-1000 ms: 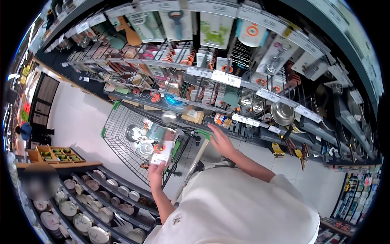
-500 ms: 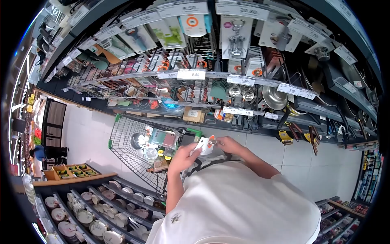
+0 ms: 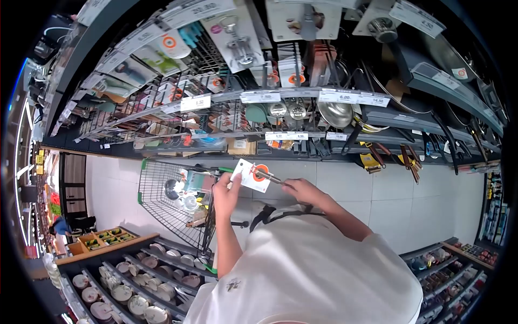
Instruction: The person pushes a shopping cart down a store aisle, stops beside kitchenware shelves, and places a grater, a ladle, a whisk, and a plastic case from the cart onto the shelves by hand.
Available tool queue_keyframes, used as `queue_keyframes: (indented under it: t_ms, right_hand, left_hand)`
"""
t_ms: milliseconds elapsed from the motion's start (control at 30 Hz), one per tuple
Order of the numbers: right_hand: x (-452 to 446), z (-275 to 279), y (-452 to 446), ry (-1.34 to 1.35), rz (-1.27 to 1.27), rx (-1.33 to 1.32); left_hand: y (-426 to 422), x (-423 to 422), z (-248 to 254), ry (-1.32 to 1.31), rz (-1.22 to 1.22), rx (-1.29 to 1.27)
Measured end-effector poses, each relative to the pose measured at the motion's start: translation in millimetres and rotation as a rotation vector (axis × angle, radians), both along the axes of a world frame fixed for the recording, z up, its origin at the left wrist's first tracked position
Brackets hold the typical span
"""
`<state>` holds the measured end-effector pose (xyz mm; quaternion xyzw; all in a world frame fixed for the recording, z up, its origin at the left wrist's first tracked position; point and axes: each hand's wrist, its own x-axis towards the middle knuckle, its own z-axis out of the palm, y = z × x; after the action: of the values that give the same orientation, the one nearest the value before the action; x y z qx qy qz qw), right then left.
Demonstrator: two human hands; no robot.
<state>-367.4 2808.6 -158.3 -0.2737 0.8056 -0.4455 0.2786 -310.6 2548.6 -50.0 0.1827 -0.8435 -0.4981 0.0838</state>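
Observation:
A carded kitchen utensil (image 3: 252, 175), white with an orange ring, is held in front of my body. My left hand (image 3: 226, 194) pinches the card's left edge between thumb and fingers. The fingers of my right hand (image 3: 300, 191) are closed on the thin end of the utensil, which sticks out past the card's right side. Left of my left hand stands a wire shopping cart (image 3: 162, 210) with green corners. Inside it lie a round metal item (image 3: 172, 187), clear packaged goods (image 3: 190, 202) and a teal and brown packet (image 3: 199, 182).
Shelves of hanging utensils (image 3: 237, 97) with price labels run across the top. Pans (image 3: 335, 112) and yellow-tagged handles (image 3: 370, 161) hang at the right. Racks of bowls and plates (image 3: 121, 293) stand at the lower left. A person (image 3: 61, 227) is far left.
My left hand has come from over the cart to the carded utensil, and my right hand now grips its thin end. The view has shifted right along the shelves.

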Motion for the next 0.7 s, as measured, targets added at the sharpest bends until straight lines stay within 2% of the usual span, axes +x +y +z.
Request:
queue_keyframes:
  t_ms: [33,133,233,300,400,567,700]
  right_hand:
    - [-0.2,3.5,7.7,-0.002,0.004,0.021]
    - [1.1,14.0,27.1,-0.236,-0.054,0.072]
    - [7.0,-13.2,53.5,-0.366,-0.127,-0.179]
    - [6.4,-20.6,63.6,-0.364,-0.09,-0.199]
    - [7.9,-11.4,66.5,-0.433,-0.131,-0.23]
    - [18.0,-1.0,60.6,-0.283,-0.281,-0.256]
    - [21.4,1.4,46.6,-0.227,-0.423,-0.26]
  left_hand:
    - [6.7,-4.1,-2.5,0.003,0.036,0.033]
    - [13.6,-12.9,-31.3,0.056,0.11,0.115]
    - [12.6,-28.9,-47.3,0.052,0.098,0.172]
    - [23.6,-43.1,-40.5,0.097,0.116,0.313]
    - [12.8,-64.3,-60.9,0.109,0.059,0.41]
    - [36.1,-89.6,-47.4,0.104,-0.002,0.727]
    - [53.5,-106.5,-61.0,0.1,-0.12,0.902]
